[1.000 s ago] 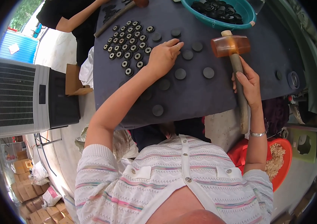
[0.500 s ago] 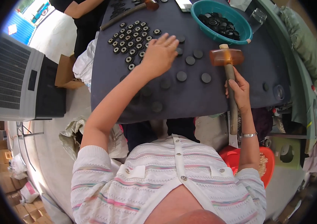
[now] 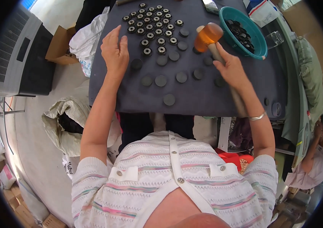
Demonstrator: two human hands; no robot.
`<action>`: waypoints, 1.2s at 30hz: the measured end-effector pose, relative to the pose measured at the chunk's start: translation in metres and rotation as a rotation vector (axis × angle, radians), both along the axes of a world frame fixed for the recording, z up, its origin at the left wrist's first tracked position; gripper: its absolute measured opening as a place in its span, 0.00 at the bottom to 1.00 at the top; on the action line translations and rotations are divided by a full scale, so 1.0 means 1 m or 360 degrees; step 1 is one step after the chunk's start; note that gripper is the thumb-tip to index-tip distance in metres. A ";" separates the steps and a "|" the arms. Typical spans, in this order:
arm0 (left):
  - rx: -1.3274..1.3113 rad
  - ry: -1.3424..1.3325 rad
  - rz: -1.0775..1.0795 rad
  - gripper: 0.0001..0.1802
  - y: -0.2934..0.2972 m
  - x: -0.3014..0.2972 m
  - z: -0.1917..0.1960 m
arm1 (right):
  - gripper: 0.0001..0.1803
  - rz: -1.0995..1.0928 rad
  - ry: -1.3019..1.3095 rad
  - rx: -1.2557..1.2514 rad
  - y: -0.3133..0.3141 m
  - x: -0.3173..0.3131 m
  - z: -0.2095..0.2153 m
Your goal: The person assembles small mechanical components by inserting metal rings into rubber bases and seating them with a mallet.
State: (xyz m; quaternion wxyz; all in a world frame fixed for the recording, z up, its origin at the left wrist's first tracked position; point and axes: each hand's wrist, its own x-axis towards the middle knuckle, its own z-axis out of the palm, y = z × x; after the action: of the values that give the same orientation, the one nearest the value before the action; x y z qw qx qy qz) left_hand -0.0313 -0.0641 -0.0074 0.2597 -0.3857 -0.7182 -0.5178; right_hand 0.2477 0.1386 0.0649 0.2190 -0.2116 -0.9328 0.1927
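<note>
In my right hand (image 3: 233, 70) is a mallet (image 3: 209, 36) with an amber, see-through head and a wooden handle, its fingers wrapped round the handle. The mallet's head is over the right-middle of the table, partly covering a dark disc; whether it touches is unclear. My left hand (image 3: 115, 53) is open at the table's left side, fingers extended and thumb apart, holding nothing. To its right lies a cluster of round black parts with shiny metal centres (image 3: 149, 36). Several plain dark discs (image 3: 160, 80) are scattered nearer me, one (image 3: 136, 64) just right of my left wrist.
A teal basin (image 3: 265, 45) of black parts stands at the far right, beside a clear glass (image 3: 275, 39). A small clear round object (image 3: 276, 109) sits near the right edge. A grey cloth (image 3: 125, 100) covers the table. An open sack (image 3: 57, 125) stands left, below a cardboard box (image 3: 60, 45).
My left hand has moved left, away from the discs, to the table's left side. My right hand has swung the mallet leftward, tilting its head. The view has shifted slightly.
</note>
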 end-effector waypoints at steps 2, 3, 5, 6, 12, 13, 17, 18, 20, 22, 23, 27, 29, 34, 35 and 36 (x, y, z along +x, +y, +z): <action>-0.0024 -0.0002 -0.0024 0.17 0.003 0.002 -0.002 | 0.37 0.0008 -0.0242 0.0108 -0.005 -0.001 -0.005; -0.0015 -0.0019 -0.0014 0.17 0.005 0.001 -0.001 | 0.37 0.0018 -0.0258 0.0117 -0.006 -0.002 -0.004; -0.0071 0.0063 -0.0174 0.17 0.008 0.002 0.001 | 0.37 -0.0052 -0.0345 0.0198 -0.008 -0.004 0.000; -0.0092 0.0021 -0.0155 0.16 0.009 0.006 -0.002 | 0.37 -0.0046 -0.0356 0.0203 -0.006 -0.004 0.002; -0.0093 -0.0008 -0.0105 0.16 0.006 0.001 -0.006 | 0.38 0.0089 0.0080 0.0306 -0.011 -0.006 0.015; -0.0087 -0.0008 -0.0104 0.16 0.007 0.000 -0.007 | 0.38 0.0048 -0.0226 0.0284 -0.016 -0.006 0.009; -0.0108 -0.0021 -0.0080 0.16 0.010 -0.003 -0.008 | 0.36 -0.0006 -0.0301 0.0172 -0.018 -0.009 0.006; -0.0100 -0.0008 -0.0077 0.16 0.010 -0.004 -0.008 | 0.35 0.0030 -0.0146 0.0069 -0.015 -0.008 0.006; -0.0084 -0.0053 -0.0063 0.16 0.009 -0.005 -0.007 | 0.35 0.0009 -0.0009 0.0022 -0.022 -0.011 0.015; -0.0065 -0.0103 -0.0069 0.16 0.010 -0.004 -0.009 | 0.34 -0.0039 0.0101 -0.0095 -0.019 -0.007 0.008; -0.0044 -0.0133 -0.0078 0.16 0.012 -0.006 -0.010 | 0.34 -0.0057 -0.0200 0.0081 -0.017 -0.005 -0.003; -0.0057 -0.0015 -0.0030 0.16 0.013 -0.013 -0.015 | 0.34 -0.0062 -0.0139 -0.0067 -0.015 -0.004 0.003; -0.0026 -0.0112 -0.0025 0.16 0.011 -0.016 -0.015 | 0.34 -0.0067 -0.0119 -0.0089 -0.013 -0.006 0.009; 0.0015 -0.0312 0.0003 0.16 0.006 -0.023 -0.021 | 0.34 -0.0113 -0.0102 -0.0178 -0.013 -0.003 0.004; 0.0021 -0.0310 -0.0001 0.16 0.007 -0.024 -0.021 | 0.34 -0.0125 -0.0188 -0.0216 -0.012 -0.002 0.001; -0.0011 -0.0263 -0.0001 0.16 0.008 -0.024 -0.021 | 0.34 -0.0017 -0.0036 -0.0097 -0.006 -0.003 0.000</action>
State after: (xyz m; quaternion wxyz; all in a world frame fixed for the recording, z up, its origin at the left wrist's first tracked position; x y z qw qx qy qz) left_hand -0.0554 -0.0557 -0.0284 0.1981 -0.3429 -0.7388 -0.5453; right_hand 0.2443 0.1327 0.0647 0.2028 -0.2253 -0.9278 0.2175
